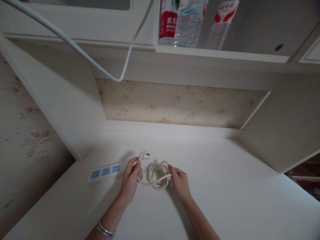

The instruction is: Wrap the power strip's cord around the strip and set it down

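A cream power cord [160,184] is wound into a loose coil above the white desk. My right hand [179,182] is closed on the right side of the coil, thumb and fingers pinching its loops. In my left hand [131,176], closed too, is the cord's plug end; the white plug [143,155] sticks up past the fingertips with its dark prongs pointing right. One length of cord runs from under the left hand across to the right hand. Left of my left hand lies a white power strip [104,172] with blue socket faces, its near right end close to my wrist.
The white desk [225,193] has side panels left and right and a floral wall behind. Overhead, a shelf [220,55] holds several plastic bottles [189,25]. A pale bent cable or rod [82,53] hangs across the upper left.
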The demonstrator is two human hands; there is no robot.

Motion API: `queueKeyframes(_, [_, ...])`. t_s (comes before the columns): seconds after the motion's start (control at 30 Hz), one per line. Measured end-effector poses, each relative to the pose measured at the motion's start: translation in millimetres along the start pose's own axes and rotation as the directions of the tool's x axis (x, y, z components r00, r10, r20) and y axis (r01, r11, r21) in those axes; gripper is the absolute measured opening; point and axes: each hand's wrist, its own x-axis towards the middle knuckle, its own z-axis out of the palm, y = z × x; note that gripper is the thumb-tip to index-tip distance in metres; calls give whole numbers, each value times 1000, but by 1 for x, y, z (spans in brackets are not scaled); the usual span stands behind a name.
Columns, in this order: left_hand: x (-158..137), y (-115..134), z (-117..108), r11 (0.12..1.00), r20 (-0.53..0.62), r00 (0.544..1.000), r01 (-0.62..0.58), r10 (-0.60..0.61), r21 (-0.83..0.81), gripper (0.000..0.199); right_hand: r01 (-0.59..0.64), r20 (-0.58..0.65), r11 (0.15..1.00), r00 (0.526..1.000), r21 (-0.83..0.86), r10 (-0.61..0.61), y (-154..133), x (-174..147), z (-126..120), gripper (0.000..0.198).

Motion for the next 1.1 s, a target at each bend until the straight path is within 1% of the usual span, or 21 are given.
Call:
queueKeyframes(0.07, [1,6,-3,995,8,999,31,-31,-90,29,-37,40,997,999,72,34,4,3,1,49])
queueKeyframes(0.17, [0,9,-3,986,5,997,73,-73,-150,28,-55,93,984,995,172,39,6,5,3,51])
queueKeyframes(0.23, [-1,9,-1,983,-10,997,72,-75,-172,29,-83,110,968,992,238,58,5,5,4,52])
queueKeyframes(0.3, [-1,10,-1,972,-31,998,54,-63,-228,31,-110,122,942,990,317,74,4,7,4,52])
queueKeyframes(0.4, [2,12,-2,937,-54,997,29,-51,-349,34,-116,153,887,987,448,51,3,8,0,44])
queueKeyframes(0.47, [4,13,-4,919,-52,998,21,-45,-395,34,-101,176,863,984,495,14,3,8,-2,36])
queueKeyframes(0.57, [4,12,-4,912,-57,998,6,-32,-410,33,-64,225,887,973,458,-47,1,4,-4,28])
queueKeyframes(0.67, [4,9,-3,912,-38,998,25,-44,-409,33,36,297,943,945,332,-141,-5,-2,-3,23])
queueKeyframes(0.73, [3,8,-3,922,-6,999,36,-41,-385,34,100,315,960,931,260,-182,-9,-5,-2,21])
queueKeyframes(0.77, [3,7,-2,932,12,999,34,-32,-360,35,109,316,964,931,242,-184,-10,-6,-1,23])
queueKeyframes(0.83, [1,7,-2,962,56,998,23,-9,-273,36,81,315,965,935,251,-161,-10,-7,0,25])
queueKeyframes(0.9, [0,5,-1,989,108,994,2,14,-147,41,55,301,960,943,274,-140,-9,-5,1,27])
queueKeyframes(1.0, [-2,-3,-2,996,207,978,-54,39,68,50,102,230,962,960,251,-162,-4,-2,0,28])
queueKeyframes(1.03, [-2,-6,-2,989,248,968,-78,44,128,50,121,198,964,965,234,-170,-3,-1,0,29])
queueKeyframes(1.1, [-4,-13,-2,962,332,942,-135,51,235,43,125,136,968,978,217,-157,-2,0,0,30])
